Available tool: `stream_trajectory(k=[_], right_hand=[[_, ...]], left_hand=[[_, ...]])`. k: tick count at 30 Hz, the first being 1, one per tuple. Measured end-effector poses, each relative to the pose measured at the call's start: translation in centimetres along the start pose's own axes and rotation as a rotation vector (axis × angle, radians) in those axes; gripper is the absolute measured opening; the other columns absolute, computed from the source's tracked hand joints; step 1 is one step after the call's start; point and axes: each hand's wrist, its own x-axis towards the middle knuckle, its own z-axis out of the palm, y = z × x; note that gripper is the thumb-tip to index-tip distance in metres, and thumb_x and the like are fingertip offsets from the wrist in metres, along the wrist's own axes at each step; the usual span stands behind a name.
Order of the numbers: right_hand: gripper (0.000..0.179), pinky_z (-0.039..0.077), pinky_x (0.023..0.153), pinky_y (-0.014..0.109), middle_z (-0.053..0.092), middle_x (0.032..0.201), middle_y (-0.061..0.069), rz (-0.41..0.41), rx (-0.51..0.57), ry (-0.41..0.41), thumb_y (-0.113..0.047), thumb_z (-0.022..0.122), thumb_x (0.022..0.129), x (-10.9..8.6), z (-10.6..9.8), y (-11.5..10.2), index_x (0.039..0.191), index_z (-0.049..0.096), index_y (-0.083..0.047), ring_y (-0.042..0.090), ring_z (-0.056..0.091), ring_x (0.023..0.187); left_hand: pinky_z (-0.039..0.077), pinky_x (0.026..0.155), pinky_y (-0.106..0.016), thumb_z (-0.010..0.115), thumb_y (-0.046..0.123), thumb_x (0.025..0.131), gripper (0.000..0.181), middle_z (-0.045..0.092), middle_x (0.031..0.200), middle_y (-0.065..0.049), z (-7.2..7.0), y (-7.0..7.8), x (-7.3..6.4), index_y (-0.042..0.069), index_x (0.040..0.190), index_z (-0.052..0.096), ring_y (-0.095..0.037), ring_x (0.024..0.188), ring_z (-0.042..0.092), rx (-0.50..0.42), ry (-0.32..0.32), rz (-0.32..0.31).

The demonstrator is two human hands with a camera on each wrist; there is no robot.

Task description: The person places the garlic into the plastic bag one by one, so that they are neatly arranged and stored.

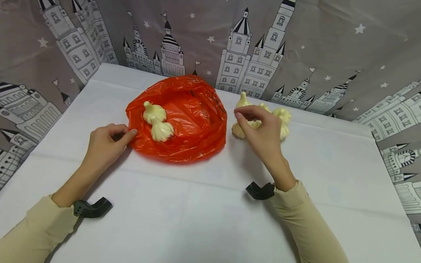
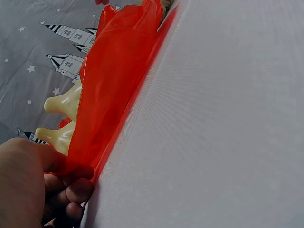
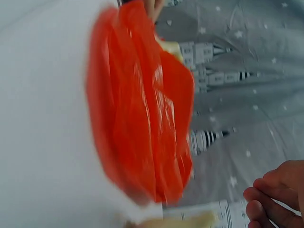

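A red plastic bag (image 1: 194,126) lies with its mouth spread wide. Two pale garlic bulbs (image 1: 162,131) rest inside it on the left; their stems poke past the bag's edge in the left wrist view. My left hand (image 1: 105,144) pinches the bag's left rim between thumb and fingers. Over a group of garlic bulbs (image 1: 283,116) to the right of the bag hovers my right hand (image 1: 264,129), partly hiding them. Its fingers are loosely bent, and in the right wrist view nothing shows between the fingertips (image 3: 259,183).
A white cloth (image 1: 184,212) covers the table. Behind it hangs a grey curtain (image 1: 306,47) printed with castles and stars. A black wrist mount (image 1: 93,208) sits on the left arm, another (image 1: 260,191) on the right.
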Motion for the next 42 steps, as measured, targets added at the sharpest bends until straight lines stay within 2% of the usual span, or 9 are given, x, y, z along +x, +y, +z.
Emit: stream_trajectory(k=[5,12,19,25,31,37,42], right_hand=[[0.011,0.054,0.081,0.022,0.081,0.1,0.005,0.057,-0.078,0.074,-0.009,0.074,0.097,-0.5,-2.8,1.5,0.104,0.082,-0.006,0.005,0.069,0.084],[0.011,0.05,0.078,0.015,0.081,0.101,0.011,0.112,-0.124,0.135,-0.01,0.075,0.096,-1.1,-6.2,3.3,0.104,0.083,-0.008,-0.004,0.066,0.082],[0.012,0.048,0.075,0.013,0.081,0.101,0.011,0.163,-0.235,0.19,-0.013,0.074,0.096,-1.5,-8.7,5.2,0.103,0.084,-0.011,-0.01,0.065,0.08],[0.014,0.047,0.069,0.01,0.081,0.1,0.009,0.212,-0.29,0.17,-0.02,0.075,0.096,-1.7,-9.1,6.6,0.105,0.084,-0.014,-0.009,0.065,0.077],[0.017,0.05,0.07,0.011,0.08,0.097,0.009,0.253,-0.283,0.151,-0.026,0.079,0.094,-1.8,-8.8,8.0,0.105,0.084,-0.013,-0.006,0.065,0.074],[0.02,0.051,0.072,0.01,0.08,0.098,0.012,0.248,-0.263,0.133,-0.025,0.082,0.092,-1.7,-8.4,8.7,0.106,0.084,-0.01,-0.006,0.064,0.075],[0.018,0.052,0.075,0.014,0.08,0.098,0.013,0.238,-0.299,0.118,-0.022,0.083,0.091,-1.6,-8.2,8.9,0.105,0.084,-0.01,-0.004,0.062,0.076]], left_hand=[[0.035,0.069,-0.018,0.07,0.023,0.102,0.024,0.063,0.086,-0.015,0.2,0.0,0.1,0.002,0.093,0.075,-0.016,0.08,0.046,0.006,-0.009,-0.004],[0.035,0.07,-0.018,0.07,0.023,0.102,0.024,0.065,0.088,-0.016,0.0,-0.3,0.0,0.002,0.093,0.075,-0.016,0.081,0.046,0.004,-0.002,-0.004],[0.037,0.07,-0.019,0.069,0.024,0.102,0.025,0.066,0.088,-0.016,0.0,0.0,0.0,0.001,0.093,0.075,-0.02,0.082,0.048,0.007,0.0,-0.007],[0.036,0.07,-0.017,0.07,0.023,0.102,0.024,0.066,0.089,-0.017,0.0,-0.2,0.0,0.001,0.095,0.075,-0.015,0.081,0.047,0.003,-0.003,-0.009],[0.035,0.07,-0.016,0.071,0.022,0.101,0.023,0.066,0.088,-0.016,0.0,-0.3,0.0,0.001,0.095,0.075,-0.012,0.08,0.046,0.0,0.0,-0.004],[0.037,0.071,-0.018,0.07,0.023,0.101,0.024,0.066,0.087,-0.016,0.0,-0.1,-0.1,0.001,0.093,0.075,-0.018,0.081,0.047,-0.005,0.001,-0.005],[0.037,0.071,-0.018,0.07,0.023,0.102,0.024,0.065,0.088,-0.016,0.0,-0.1,-0.1,0.001,0.093,0.075,-0.017,0.082,0.047,-0.004,0.003,-0.007]])
